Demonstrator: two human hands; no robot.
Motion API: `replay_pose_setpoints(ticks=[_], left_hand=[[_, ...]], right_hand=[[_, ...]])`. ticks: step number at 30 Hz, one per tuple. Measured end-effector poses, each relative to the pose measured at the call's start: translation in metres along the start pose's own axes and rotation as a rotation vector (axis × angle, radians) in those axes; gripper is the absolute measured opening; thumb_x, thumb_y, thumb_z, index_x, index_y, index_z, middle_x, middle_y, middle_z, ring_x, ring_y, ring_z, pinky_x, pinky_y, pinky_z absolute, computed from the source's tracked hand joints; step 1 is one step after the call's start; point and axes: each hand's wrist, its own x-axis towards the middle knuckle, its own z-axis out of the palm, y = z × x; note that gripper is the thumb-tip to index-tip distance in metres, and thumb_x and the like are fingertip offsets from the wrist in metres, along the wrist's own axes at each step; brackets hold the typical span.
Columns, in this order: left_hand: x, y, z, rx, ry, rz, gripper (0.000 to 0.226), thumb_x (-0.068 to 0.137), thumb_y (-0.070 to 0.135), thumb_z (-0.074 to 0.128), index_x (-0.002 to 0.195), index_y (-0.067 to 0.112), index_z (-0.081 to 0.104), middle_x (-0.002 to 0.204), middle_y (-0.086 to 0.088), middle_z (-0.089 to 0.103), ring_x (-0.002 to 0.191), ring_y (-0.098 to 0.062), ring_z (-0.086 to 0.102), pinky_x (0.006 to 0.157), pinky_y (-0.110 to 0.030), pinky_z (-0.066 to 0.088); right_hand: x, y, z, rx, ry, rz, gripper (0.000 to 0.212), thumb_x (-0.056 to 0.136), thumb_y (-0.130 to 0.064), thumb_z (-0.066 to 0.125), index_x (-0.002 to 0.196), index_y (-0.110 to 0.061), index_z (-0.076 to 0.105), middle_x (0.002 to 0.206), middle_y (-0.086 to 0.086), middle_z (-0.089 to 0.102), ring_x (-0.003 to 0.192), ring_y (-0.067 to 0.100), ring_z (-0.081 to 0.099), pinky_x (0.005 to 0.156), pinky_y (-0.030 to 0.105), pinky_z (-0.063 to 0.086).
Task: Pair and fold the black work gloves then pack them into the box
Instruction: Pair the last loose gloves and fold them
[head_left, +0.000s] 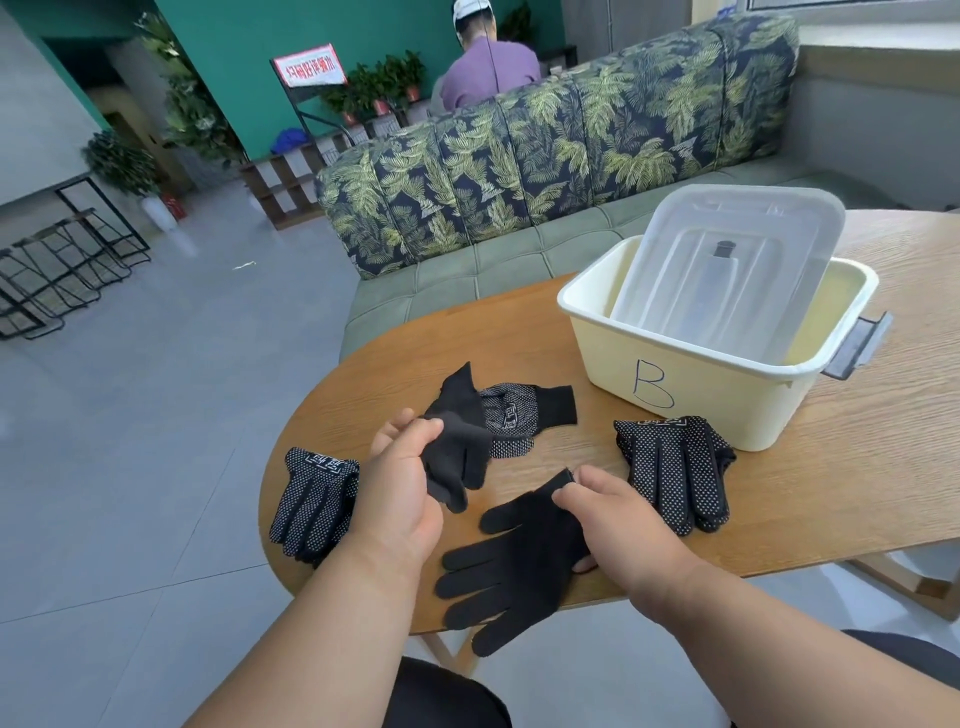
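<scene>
Black knitted fabric is what you are handling: the limp black work glove in your left hand (400, 467) hangs crumpled from curled fingers and thumb, lifted just above the oval wooden table (857, 493). It should be light, soft and floppy, so it will sag unless you take it by the cuff or lay it flat first. Your right hand (618, 514) pinches the cuff of the plain black glove lying flat (514, 561), whose fingertips overhang the near table edge; judging by the weave, it will slide easily on the wood and needs pressing down to fold.

Behind the held glove lies 1 dotted-palm black glove (519, 415), partly covered. A stacked pile of dotted gloves at the left edge (317, 504) and another dotted pile on the right (675, 473) sit well apart; the rubbery dots should grip better than the plain backs. How many gloves each pile holds cannot be told.

Just beyond the right pile stands the cream plastic box marked B (675, 384), with a translucent lid (727, 270) propped inside it, hiding the box's floor. A dark object shows blurred through the lid; what it is cannot be told.
</scene>
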Motion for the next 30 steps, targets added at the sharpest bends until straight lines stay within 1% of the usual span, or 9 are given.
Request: replay_pose_setpoints(ticks=[3, 6, 9, 13, 17, 21, 24, 27, 30], left_hand=[[-0.016, 0.023, -0.007, -0.019, -0.018, 0.014, 0.048, 0.093, 0.0, 0.066, 0.136, 0.02, 0.056, 0.122, -0.009, 0.067, 0.11, -0.023, 0.068, 0.091, -0.036, 0.055], [-0.028, 0.047, -0.011, -0.013, -0.015, 0.098, 0.047, 0.093, 0.002, 0.067, 0.136, 0.02, 0.059, 0.116, -0.007, 0.07, 0.098, -0.016, 0.071, 0.072, -0.028, 0.058], [-0.042, 0.066, -0.013, 0.125, -0.021, 0.359, 0.051, 0.094, 0.0, 0.066, 0.137, 0.026, 0.055, 0.12, -0.007, 0.07, 0.096, -0.011, 0.072, 0.079, -0.026, 0.057], [-0.056, 0.069, -0.023, 0.51, 0.03, 0.748, 0.06, 0.091, 0.004, 0.068, 0.134, 0.041, 0.048, 0.1, 0.002, 0.07, 0.089, -0.009, 0.07, 0.078, -0.019, 0.055], [-0.051, 0.03, -0.033, 0.921, -0.107, 0.937, 0.07, 0.085, 0.0, 0.069, 0.138, 0.043, 0.05, 0.105, 0.021, 0.062, 0.102, 0.002, 0.061, 0.089, -0.01, 0.047], [-0.033, -0.039, -0.06, 1.36, -0.453, 0.758, 0.083, 0.08, 0.002, 0.059, 0.147, 0.047, 0.038, 0.11, 0.016, 0.056, 0.103, -0.002, 0.052, 0.097, -0.035, 0.049], [-0.029, -0.068, -0.075, 1.43, -0.533, 0.688, 0.095, 0.074, 0.0, 0.059, 0.149, 0.05, 0.031, 0.095, 0.024, 0.048, 0.092, -0.001, 0.045, 0.09, -0.027, 0.046], [-0.031, -0.068, -0.073, 1.401, -0.509, 0.672, 0.08, 0.078, 0.017, 0.061, 0.149, 0.045, 0.035, 0.097, 0.025, 0.047, 0.097, 0.002, 0.046, 0.09, -0.014, 0.037], [-0.034, -0.063, -0.065, 1.417, -0.497, 0.702, 0.065, 0.077, 0.035, 0.059, 0.141, 0.037, 0.05, 0.106, 0.022, 0.048, 0.104, 0.001, 0.047, 0.094, -0.018, 0.041]], right_hand=[[0.0, 0.001, 0.005, 0.073, -0.024, 0.043, 0.02, 0.097, -0.029, 0.055, 0.1, -0.014, 0.068, 0.104, 0.012, 0.076, 0.104, 0.03, 0.071, 0.091, 0.052, 0.061], [0.0, -0.002, 0.017, 0.376, -0.047, 0.107, 0.02, 0.099, -0.02, 0.057, 0.11, -0.01, 0.071, 0.115, 0.02, 0.074, 0.111, 0.037, 0.07, 0.094, 0.062, 0.058], [0.002, -0.008, 0.034, 0.73, -0.195, 0.123, 0.037, 0.105, -0.02, 0.048, 0.134, -0.001, 0.063, 0.129, 0.025, 0.069, 0.122, 0.043, 0.066, 0.106, 0.069, 0.047], [0.001, -0.015, 0.044, 0.946, -0.266, 0.125, 0.039, 0.109, -0.021, 0.039, 0.135, -0.002, 0.061, 0.133, 0.026, 0.067, 0.127, 0.043, 0.062, 0.114, 0.065, 0.042], [0.002, -0.01, 0.035, 0.688, -0.071, 0.186, 0.031, 0.108, -0.02, 0.049, 0.133, -0.006, 0.06, 0.128, 0.021, 0.07, 0.108, 0.042, 0.073, 0.09, 0.056, 0.061], [-0.007, -0.006, 0.022, 0.159, 0.058, 0.164, 0.019, 0.107, -0.019, 0.047, 0.121, -0.012, 0.057, 0.113, 0.02, 0.069, 0.077, 0.035, 0.079, 0.079, 0.052, 0.065], [-0.014, -0.005, 0.019, 0.002, 0.073, 0.094, 0.024, 0.106, -0.017, 0.046, 0.13, -0.022, 0.049, 0.112, 0.019, 0.067, 0.067, 0.029, 0.078, 0.071, 0.047, 0.063], [-0.018, -0.001, 0.021, -0.056, 0.097, 0.011, 0.038, 0.101, -0.019, 0.053, 0.131, -0.039, 0.042, 0.097, 0.013, 0.071, 0.058, 0.019, 0.072, 0.056, 0.036, 0.058], [-0.015, 0.002, 0.024, -0.213, 0.128, -0.083, 0.046, 0.094, -0.028, 0.059, 0.127, -0.053, 0.04, 0.091, -0.001, 0.072, 0.068, 0.017, 0.073, 0.06, 0.034, 0.057]])
